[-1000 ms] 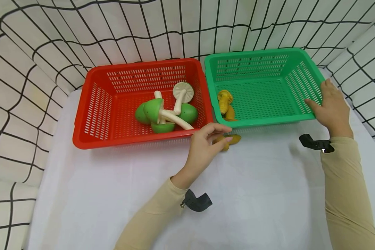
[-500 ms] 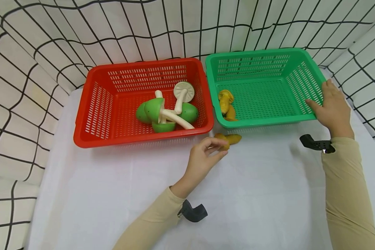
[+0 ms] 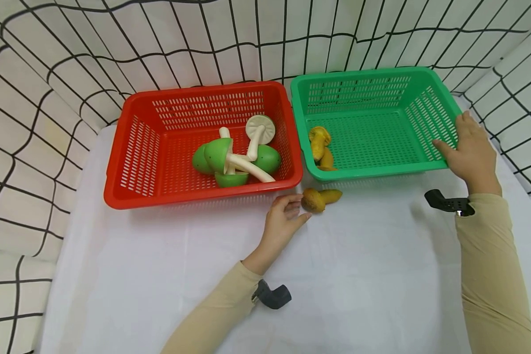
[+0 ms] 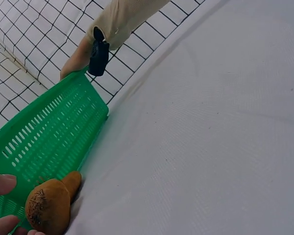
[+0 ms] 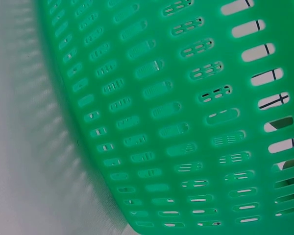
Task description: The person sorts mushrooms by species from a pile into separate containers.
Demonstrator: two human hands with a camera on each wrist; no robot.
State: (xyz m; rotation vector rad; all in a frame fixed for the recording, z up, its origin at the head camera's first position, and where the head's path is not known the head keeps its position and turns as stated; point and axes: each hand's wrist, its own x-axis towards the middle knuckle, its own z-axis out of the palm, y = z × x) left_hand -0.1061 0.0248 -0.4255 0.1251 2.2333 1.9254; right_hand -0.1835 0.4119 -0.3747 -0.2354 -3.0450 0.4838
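A yellow-brown mushroom (image 3: 315, 200) lies on the white cloth in front of the two baskets, stem pointing right. My left hand (image 3: 280, 223) is just left of its cap, thumb and fingers parted, with fingertips right at the cap's edge. In the left wrist view, the fingertips (image 4: 2, 184) show beside the same mushroom (image 4: 54, 205). At the far right, my right hand (image 3: 473, 152) grips the rim of the green basket (image 3: 380, 173), thumb over the inner side. The right wrist view is filled by that basket's slotted wall (image 5: 186, 127); the hand is hidden there.
Several yellow mushrooms (image 3: 319, 142) lie at the green basket's left end. Beside it stands a red basket (image 3: 137, 200) with several green-capped mushrooms (image 3: 217, 153) and a pale one (image 3: 260, 130). A black wire grid (image 3: 283, 42) over white cloth encloses the back and sides.
My left hand has drawn back left from over the mushroom, its thumb and fingers coming off the cap, which now shows fully. The right hand stays on the green basket.
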